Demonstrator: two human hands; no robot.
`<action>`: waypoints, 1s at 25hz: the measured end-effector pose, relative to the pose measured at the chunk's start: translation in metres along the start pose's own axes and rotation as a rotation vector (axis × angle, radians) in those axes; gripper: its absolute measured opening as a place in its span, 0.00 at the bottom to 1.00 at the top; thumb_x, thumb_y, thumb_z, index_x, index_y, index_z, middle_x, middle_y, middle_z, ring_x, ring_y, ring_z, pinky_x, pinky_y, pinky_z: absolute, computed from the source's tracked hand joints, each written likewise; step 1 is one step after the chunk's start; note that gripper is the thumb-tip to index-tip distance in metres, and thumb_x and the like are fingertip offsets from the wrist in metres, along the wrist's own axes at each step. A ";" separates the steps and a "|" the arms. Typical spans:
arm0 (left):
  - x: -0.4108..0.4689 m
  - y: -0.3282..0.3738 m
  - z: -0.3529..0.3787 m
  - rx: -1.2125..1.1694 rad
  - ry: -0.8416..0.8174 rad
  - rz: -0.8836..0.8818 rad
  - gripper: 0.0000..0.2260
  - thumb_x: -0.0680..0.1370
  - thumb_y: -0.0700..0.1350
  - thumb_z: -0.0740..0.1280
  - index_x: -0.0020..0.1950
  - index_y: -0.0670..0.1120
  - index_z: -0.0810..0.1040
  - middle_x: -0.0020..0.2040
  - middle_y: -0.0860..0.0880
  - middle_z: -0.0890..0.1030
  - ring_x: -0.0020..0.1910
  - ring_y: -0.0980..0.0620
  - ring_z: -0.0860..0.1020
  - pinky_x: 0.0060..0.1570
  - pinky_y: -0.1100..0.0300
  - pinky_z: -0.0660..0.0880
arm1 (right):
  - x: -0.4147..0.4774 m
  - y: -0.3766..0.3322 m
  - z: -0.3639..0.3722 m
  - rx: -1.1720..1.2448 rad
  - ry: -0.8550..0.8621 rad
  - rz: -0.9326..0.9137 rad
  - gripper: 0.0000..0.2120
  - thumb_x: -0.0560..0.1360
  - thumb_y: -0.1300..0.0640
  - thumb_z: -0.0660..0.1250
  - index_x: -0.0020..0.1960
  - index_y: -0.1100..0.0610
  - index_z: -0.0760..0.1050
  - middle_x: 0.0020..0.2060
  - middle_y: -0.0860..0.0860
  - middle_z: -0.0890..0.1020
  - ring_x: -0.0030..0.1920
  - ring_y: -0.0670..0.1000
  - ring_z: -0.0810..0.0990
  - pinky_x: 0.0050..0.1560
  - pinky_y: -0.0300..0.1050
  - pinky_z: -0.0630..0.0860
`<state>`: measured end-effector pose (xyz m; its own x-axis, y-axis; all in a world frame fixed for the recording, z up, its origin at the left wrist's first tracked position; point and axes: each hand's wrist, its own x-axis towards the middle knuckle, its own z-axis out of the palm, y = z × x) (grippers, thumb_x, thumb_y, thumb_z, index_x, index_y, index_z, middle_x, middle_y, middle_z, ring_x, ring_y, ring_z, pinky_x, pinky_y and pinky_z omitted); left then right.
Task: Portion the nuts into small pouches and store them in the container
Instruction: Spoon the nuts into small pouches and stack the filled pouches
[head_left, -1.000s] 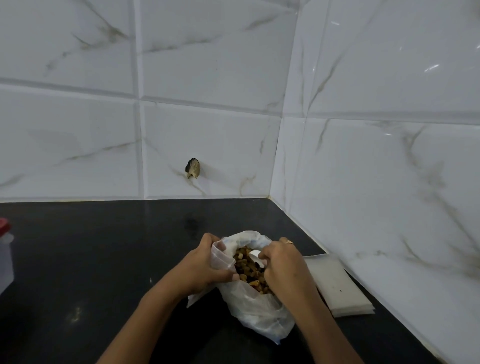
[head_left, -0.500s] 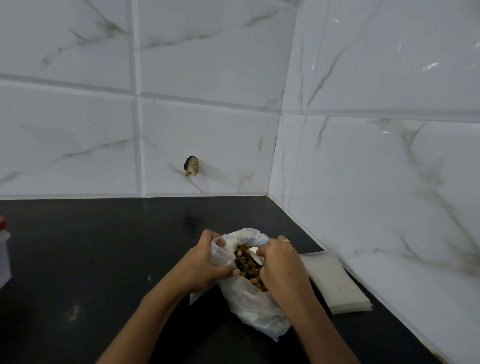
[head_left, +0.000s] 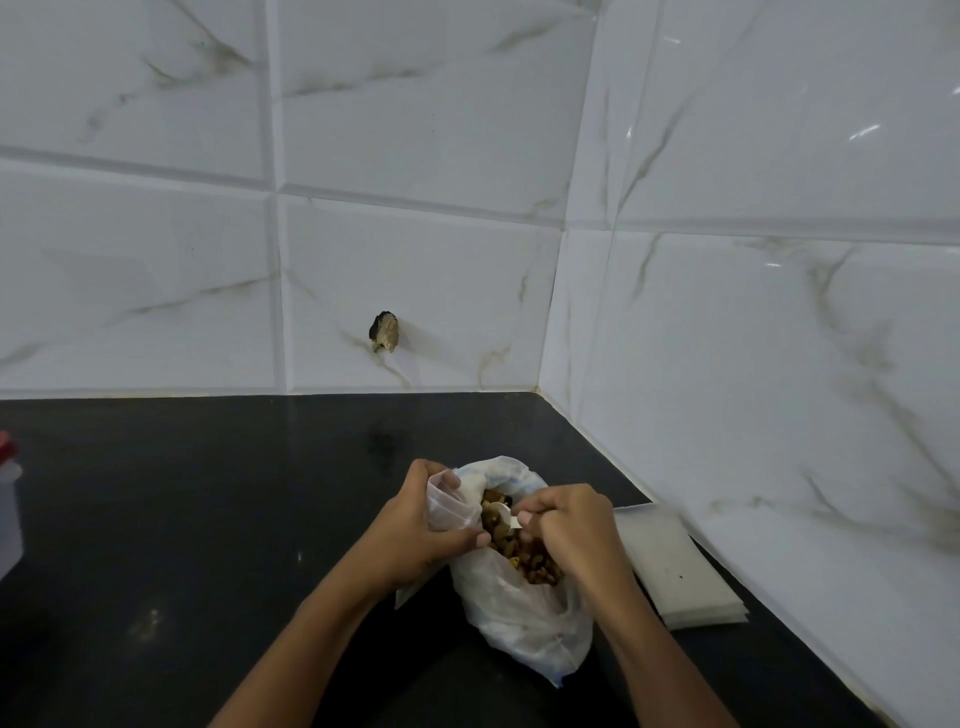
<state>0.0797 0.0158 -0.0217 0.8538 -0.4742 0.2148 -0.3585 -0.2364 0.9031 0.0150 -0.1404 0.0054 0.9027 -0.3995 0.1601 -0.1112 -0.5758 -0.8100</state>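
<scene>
1. The left hand (head_left: 415, 530) has its grip closed on a small clear pouch (head_left: 451, 512), held mouth-up against the rim of the white plastic bag (head_left: 524, 613)
2. The right hand (head_left: 571, 525) pinches a small white spoon (head_left: 503, 514), bowl dipped among the nuts (head_left: 519, 551) between both grips
3. Just right of the right grip, a stack of flat pouches (head_left: 675, 566) lies on the black tabletop (head_left: 182, 519); a red-lidded container (head_left: 8, 499) sits far left of the left grip

The right hand (head_left: 569, 525) has tipped its white spoon (head_left: 503, 514) lower into the nuts (head_left: 519, 551).
</scene>
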 end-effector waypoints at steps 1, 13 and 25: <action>0.001 -0.002 0.001 -0.019 -0.003 -0.001 0.20 0.68 0.43 0.75 0.50 0.55 0.66 0.53 0.52 0.73 0.49 0.57 0.75 0.43 0.67 0.74 | 0.000 0.001 0.000 0.051 0.004 0.049 0.09 0.74 0.65 0.65 0.47 0.59 0.83 0.32 0.51 0.81 0.33 0.40 0.76 0.33 0.25 0.69; 0.000 0.008 0.000 0.171 -0.052 -0.149 0.27 0.57 0.65 0.73 0.49 0.67 0.62 0.63 0.50 0.68 0.63 0.46 0.67 0.64 0.49 0.69 | 0.009 -0.004 -0.022 0.216 0.016 0.309 0.07 0.75 0.64 0.65 0.50 0.62 0.81 0.30 0.50 0.77 0.31 0.45 0.71 0.40 0.38 0.73; 0.001 0.007 -0.001 0.116 0.005 -0.059 0.27 0.58 0.63 0.74 0.52 0.62 0.68 0.59 0.52 0.71 0.62 0.49 0.69 0.60 0.51 0.72 | -0.013 -0.006 -0.004 0.253 0.069 -0.380 0.14 0.71 0.65 0.69 0.42 0.46 0.83 0.39 0.43 0.84 0.43 0.39 0.81 0.46 0.29 0.75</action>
<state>0.0787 0.0150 -0.0151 0.8766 -0.4521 0.1646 -0.3485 -0.3608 0.8651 0.0021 -0.1348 0.0107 0.8291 -0.2449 0.5026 0.3353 -0.5015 -0.7975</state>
